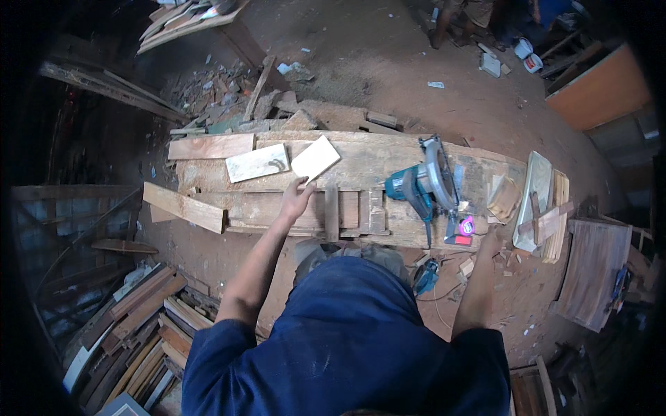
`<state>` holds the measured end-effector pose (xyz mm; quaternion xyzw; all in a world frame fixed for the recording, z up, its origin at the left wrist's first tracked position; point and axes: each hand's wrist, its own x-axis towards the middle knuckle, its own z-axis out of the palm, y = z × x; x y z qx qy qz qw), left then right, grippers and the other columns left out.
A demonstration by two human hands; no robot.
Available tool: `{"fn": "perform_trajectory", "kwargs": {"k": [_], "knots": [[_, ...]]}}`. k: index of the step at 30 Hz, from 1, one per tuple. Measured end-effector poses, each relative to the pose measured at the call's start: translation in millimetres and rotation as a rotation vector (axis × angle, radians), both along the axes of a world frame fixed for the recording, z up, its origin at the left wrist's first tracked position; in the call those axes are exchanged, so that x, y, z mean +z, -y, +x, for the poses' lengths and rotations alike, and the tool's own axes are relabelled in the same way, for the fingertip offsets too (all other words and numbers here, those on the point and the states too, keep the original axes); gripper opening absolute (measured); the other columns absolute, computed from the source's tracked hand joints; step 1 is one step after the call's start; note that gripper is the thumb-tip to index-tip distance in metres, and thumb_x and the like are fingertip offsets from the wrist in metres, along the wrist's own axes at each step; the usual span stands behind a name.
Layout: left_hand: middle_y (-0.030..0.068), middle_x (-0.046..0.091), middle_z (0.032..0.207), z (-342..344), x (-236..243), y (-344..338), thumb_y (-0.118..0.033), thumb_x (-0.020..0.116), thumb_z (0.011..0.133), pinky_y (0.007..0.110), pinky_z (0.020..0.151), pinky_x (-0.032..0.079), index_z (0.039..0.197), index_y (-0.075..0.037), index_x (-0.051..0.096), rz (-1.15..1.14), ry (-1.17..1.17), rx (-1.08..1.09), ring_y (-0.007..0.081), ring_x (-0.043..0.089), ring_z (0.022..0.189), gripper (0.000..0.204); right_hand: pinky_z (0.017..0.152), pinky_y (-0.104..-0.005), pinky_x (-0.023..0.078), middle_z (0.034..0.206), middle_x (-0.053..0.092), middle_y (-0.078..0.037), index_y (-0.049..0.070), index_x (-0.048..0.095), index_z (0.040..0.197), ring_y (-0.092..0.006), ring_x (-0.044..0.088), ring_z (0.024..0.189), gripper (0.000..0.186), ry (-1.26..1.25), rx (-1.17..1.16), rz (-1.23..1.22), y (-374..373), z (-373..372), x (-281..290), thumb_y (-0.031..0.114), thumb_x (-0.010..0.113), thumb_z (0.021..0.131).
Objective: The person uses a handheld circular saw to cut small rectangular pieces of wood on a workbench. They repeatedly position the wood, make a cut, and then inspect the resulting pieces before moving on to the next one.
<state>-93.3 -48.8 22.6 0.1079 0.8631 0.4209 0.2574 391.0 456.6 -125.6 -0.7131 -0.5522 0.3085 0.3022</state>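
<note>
My left hand (297, 200) reaches over the workbench (277, 147), its thumb and fingers closed at the near corner of a short pale wooden board (316, 159). A second pale board (257, 163) with a dark mark lies just left of it. At the bench's right end is my right hand (491, 240), beside a pink tape measure (466, 226) and below a small wood block (505, 198). Its fingers are too unclear to read. Between my hands stands a teal circular saw (420, 184) with a grey guard.
Brown planks (211, 146) lie along the bench's left end, one (184, 206) jutting past its edge. Another teal power tool (427, 276) and its cord lie on the ground near my legs. Stacked offcuts (149, 312) fill the lower left; a wooden panel (594, 270) stands at right.
</note>
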Motion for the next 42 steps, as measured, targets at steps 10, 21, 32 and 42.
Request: {"fn": "perform_trajectory", "kwargs": {"k": [10,21,32,42], "knots": [[0.0222,0.039,0.154,-99.9,-68.3,-72.0,-0.054,0.089,0.066,0.055,0.116,0.033,0.159,-0.006,0.02,-0.672,-0.265,-0.471,0.0386,0.039,0.142,0.125,0.061,-0.0293,0.052,0.102,0.062,-0.009,-0.001,0.059,0.128,-0.0143,0.06,0.077,0.05,0.058,0.077,-0.372,255.5,5.5,93.9,0.028,0.077,0.092],[0.0195,0.065,0.132,-156.3,-2.2,-37.2,-0.065,0.049,0.092,0.043,0.103,0.052,0.142,-0.005,0.056,0.46,1.343,-0.203,0.0298,0.066,0.118,0.078,0.092,-0.0357,0.053,0.118,0.065,-0.016,-0.001,0.051,0.138,-0.0224,0.065,0.106,0.06,-0.279,0.537,-0.333,360.2,-220.0,201.5,0.019,0.079,0.09],[0.02,0.069,0.122,-118.2,55.5,31.8,-0.075,0.036,0.097,0.047,0.077,0.064,0.138,0.0,0.057,0.447,1.589,-0.412,0.0306,0.072,0.102,0.088,0.099,-0.0339,0.05,0.13,0.063,-0.017,-0.003,0.045,0.144,-0.0217,0.061,0.118,0.058,-0.667,0.808,-0.767,379.6,-389.7,251.4,0.009,0.072,0.094],[0.0188,0.06,0.137,-105.8,55.4,76.6,-0.073,0.022,0.1,0.047,0.079,0.064,0.15,-0.003,0.042,0.506,1.437,-0.332,0.0321,0.068,0.113,0.088,0.097,-0.0324,0.051,0.123,0.066,-0.016,-0.005,0.048,0.137,-0.0202,0.064,0.113,0.054,-0.66,0.649,-0.755,405.7,-367.5,247.6,0.008,0.074,0.092]]}}
